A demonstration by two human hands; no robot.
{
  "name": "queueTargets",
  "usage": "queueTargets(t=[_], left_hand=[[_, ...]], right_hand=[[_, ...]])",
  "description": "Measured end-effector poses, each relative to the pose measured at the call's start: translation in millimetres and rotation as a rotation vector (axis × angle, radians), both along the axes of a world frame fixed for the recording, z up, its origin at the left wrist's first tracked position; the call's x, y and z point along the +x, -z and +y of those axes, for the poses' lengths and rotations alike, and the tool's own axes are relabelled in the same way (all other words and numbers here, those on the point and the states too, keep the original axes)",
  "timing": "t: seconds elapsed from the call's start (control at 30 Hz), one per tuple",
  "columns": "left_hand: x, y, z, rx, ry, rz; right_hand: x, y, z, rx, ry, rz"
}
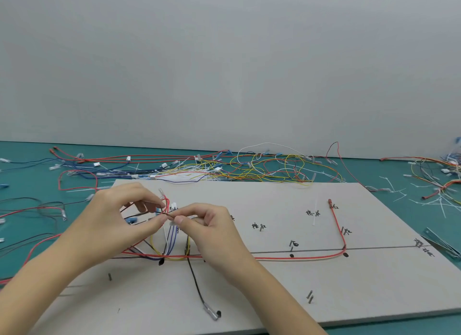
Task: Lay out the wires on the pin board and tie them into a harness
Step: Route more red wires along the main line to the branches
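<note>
— While my head camera looks down, what do you make of my hands?

— Your left hand and right hand meet above the left part of the pin board. What are they gripping?

— My left thumb and forefinger pinch a small loop of red wire, with a dark brown wire running under the same fingers. My right thumb and forefinger pinch the brown wire's end just beside that loop, the other fingers curled in. Both hands are closed on wire, neither slack.

— And the harness itself?

— It lies on the board. A long red wire runs along the drawn line, bends up by a pin and a black dot on the right, and ends in a reddish terminal near the board's far edge. Under my hands, yellow wires and blue wires curve down to join it. A black wire drops towards me and ends in a clear sleeve beside another black dot.

— Anything else on the board?

— Short metal pins stand here and there, some with handwritten marks beside them.

— And around it?

— A green mat carries a tangle of loose wires behind the board, and white cable ties lie scattered at the right.
</note>
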State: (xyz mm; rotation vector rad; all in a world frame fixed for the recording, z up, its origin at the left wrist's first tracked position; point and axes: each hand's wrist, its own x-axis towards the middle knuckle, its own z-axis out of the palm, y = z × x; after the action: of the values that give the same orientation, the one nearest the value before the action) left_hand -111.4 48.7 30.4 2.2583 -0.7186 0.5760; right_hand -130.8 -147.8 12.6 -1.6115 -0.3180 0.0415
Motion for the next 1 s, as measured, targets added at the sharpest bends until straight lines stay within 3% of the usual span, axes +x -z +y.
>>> queueTargets(t=[0.37, 0.57, 0.8, 1.0], left_hand=[[5.4, -5.5, 7.6, -0.089, 0.028, 0.258], [2.7, -4.1, 1.6, -0.235, -0.035, 0.071], [5.3, 7.0, -4.1, -0.294, -0.040, 0.094], [7.0, 5.9, -3.3, -0.374, 0.063, 0.210]], right_hand=[[1.1, 3.4, -2.7, -0.055, 0.021, -0.010], [3.4, 7.0, -0.7, -0.164, 0.023, -0.034], [-4.4, 14.6, 9.8, -0.315, 0.005, -0.123], [-4.1, 6.8, 8.4, -0.081, 0.017, -0.101]])
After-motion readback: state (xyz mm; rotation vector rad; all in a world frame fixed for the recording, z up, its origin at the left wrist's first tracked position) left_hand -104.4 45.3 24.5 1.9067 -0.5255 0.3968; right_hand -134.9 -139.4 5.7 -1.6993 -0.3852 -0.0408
